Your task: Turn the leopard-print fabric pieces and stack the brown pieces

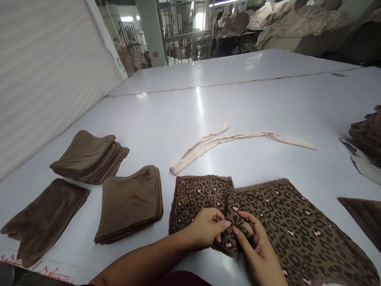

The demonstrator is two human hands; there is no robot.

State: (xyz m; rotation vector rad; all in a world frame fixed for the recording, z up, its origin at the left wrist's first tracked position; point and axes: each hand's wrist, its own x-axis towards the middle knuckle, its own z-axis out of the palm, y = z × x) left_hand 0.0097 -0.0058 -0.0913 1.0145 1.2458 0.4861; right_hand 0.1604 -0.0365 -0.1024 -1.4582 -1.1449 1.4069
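Brown leopard-print cloth [297,222] lies on the worktop [247,105], its middle pinched in the fingers of the left hand [206,228] and right hand [260,248] — fold or seam, hard to tell. Stacks [129,202] sit piled nearby — this cloth looks half-handled, unstacked.

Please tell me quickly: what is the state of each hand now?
Left hand: closed, pinching the leopard-print fabric near its fold.
Right hand: closed, holding the same fabric, just beside the left hand.

Glossy white table [253,107] — brown fabric stacks [127,202], a cream strip [196,151], leopard-print cloth [282,218] directly on it
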